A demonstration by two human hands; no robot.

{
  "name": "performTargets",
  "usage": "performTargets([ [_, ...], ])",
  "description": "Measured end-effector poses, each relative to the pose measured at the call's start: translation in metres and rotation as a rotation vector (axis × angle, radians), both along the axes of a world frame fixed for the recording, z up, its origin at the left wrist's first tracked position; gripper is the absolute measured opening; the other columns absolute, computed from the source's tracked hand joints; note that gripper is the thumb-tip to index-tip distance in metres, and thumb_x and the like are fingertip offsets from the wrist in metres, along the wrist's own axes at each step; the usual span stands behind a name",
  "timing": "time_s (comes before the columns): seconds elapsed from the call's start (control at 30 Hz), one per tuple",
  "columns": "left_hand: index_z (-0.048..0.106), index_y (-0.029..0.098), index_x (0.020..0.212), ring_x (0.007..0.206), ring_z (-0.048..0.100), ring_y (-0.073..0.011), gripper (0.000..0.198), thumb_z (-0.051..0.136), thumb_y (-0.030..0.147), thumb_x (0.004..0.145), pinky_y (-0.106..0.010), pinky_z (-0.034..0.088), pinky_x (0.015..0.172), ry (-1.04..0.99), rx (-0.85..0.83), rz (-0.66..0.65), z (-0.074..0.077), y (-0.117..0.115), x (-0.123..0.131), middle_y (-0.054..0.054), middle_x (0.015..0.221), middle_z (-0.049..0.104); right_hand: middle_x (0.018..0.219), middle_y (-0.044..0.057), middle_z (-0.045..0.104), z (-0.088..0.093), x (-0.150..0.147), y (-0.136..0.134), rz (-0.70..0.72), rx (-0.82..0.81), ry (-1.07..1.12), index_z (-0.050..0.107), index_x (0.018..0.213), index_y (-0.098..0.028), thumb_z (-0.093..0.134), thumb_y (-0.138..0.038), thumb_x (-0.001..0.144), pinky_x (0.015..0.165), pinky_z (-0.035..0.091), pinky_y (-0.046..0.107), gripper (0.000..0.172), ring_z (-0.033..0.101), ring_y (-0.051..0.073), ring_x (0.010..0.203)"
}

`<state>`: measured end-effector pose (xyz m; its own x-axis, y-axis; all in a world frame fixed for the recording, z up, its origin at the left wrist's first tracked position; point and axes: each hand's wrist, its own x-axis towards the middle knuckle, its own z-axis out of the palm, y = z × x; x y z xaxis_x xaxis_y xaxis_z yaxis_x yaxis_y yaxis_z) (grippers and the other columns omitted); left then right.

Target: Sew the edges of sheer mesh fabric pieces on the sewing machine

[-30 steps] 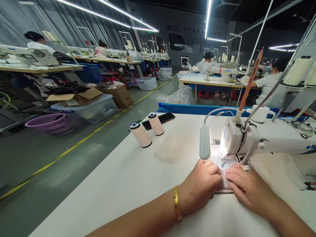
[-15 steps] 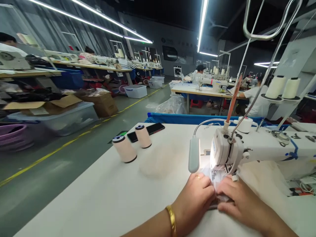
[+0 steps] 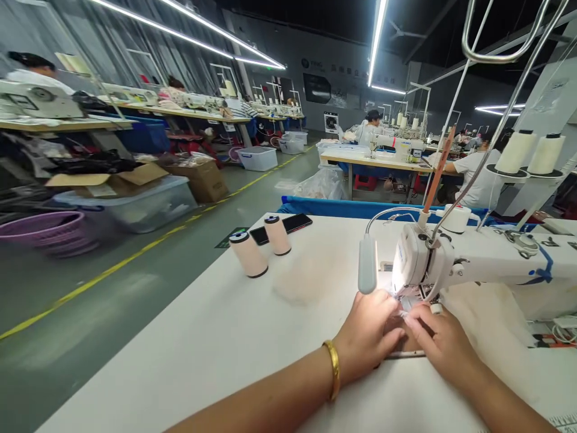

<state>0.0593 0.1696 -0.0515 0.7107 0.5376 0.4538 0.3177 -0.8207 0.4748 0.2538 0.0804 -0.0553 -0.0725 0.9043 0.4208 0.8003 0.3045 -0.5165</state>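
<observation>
A white sewing machine (image 3: 417, 260) stands at the right of the white table, its lamp (image 3: 368, 264) lighting the needle area. Thin white fabric (image 3: 404, 314) lies just in front of the needle. My left hand (image 3: 372, 328), with a gold bracelet at the wrist, has its fingers closed on the fabric's left side. Opposite it, my right hand (image 3: 444, 337) pinches the fabric between thumb and fingers. The needle itself is too small to make out. Sheer cream fabric (image 3: 482, 313) spreads under the machine arm, right of my right hand.
Two peach thread cones (image 3: 249, 255) and a phone (image 3: 297, 223) stand or lie at the table's far left. A sheer beige piece (image 3: 303, 279) lies mid-table. Cream cones (image 3: 516, 153) sit behind the machine. A co-worker (image 3: 473, 174) sits ahead at right.
My hands have drawn slightly apart, showing the fabric and brownish plate between them. My right thumb now points toward the fabric. The whole view has shifted a little.
</observation>
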Motion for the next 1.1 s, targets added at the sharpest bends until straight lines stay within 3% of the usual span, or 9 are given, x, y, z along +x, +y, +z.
performTargets([
  [0.13,0.066,0.021,0.097,0.093,0.062,-0.0241,0.005,0.065,0.02,0.092,-0.038,0.043,0.082,-0.076,0.057,-0.005,-0.002,0.003,0.003,-0.004,0.098,0.069,0.09,0.002,0.069,-0.001,0.0,-0.001,0.004,-0.003,-0.023,0.062,0.091,-0.026,0.046,-0.027,0.109,0.072,0.051,0.031,0.024,0.067,0.021,0.083],
  [0.3,0.068,0.022,0.09,0.085,0.06,-0.0209,0.02,0.052,0.013,0.097,-0.037,0.042,0.079,-0.098,0.162,-0.057,-0.002,0.002,-0.001,-0.004,0.091,0.069,0.089,0.002,0.067,0.002,0.004,-0.003,0.154,0.059,-0.188,0.055,0.083,-0.024,0.043,-0.018,0.109,0.068,0.047,0.031,0.029,0.061,0.019,0.079],
  [0.43,0.069,0.021,0.085,0.083,0.062,-0.019,0.021,0.056,0.011,0.098,-0.038,0.043,0.082,-0.027,0.219,-0.186,-0.004,-0.005,-0.011,-0.002,0.088,0.072,0.094,0.004,0.069,0.011,0.006,-0.008,0.276,0.037,-0.335,0.056,0.086,-0.022,0.044,-0.012,0.106,0.071,0.045,0.032,0.026,0.061,0.02,0.085],
  [0.53,0.071,0.022,0.09,0.082,0.062,-0.0183,0.02,0.059,0.008,0.096,-0.039,0.043,0.085,0.03,0.234,-0.227,-0.006,-0.012,-0.018,-0.001,0.089,0.073,0.083,0.001,0.063,0.017,0.006,-0.011,0.275,-0.079,-0.429,0.055,0.084,-0.022,0.049,-0.01,0.104,0.069,0.042,0.033,0.024,0.058,0.019,0.079],
  [0.77,0.073,0.023,0.093,0.077,0.059,-0.018,0.022,0.057,0.009,0.097,-0.039,0.042,0.086,0.054,0.257,-0.213,-0.001,-0.015,-0.02,0.0,0.085,0.072,0.089,0.001,0.064,0.021,0.006,-0.012,0.287,-0.163,-0.453,0.056,0.086,-0.021,0.057,-0.004,0.098,0.071,0.041,0.033,0.021,0.059,0.021,0.086],
  [1.1,0.072,0.022,0.09,0.081,0.062,-0.0188,0.021,0.056,0.01,0.097,-0.039,0.042,0.088,0.08,0.262,-0.165,-0.003,-0.004,-0.017,-0.003,0.088,0.073,0.096,0.006,0.068,0.007,0.008,-0.004,0.241,-0.061,-0.42,0.064,0.102,-0.024,0.044,-0.008,0.104,0.076,0.05,0.035,0.026,0.063,0.024,0.089],
])
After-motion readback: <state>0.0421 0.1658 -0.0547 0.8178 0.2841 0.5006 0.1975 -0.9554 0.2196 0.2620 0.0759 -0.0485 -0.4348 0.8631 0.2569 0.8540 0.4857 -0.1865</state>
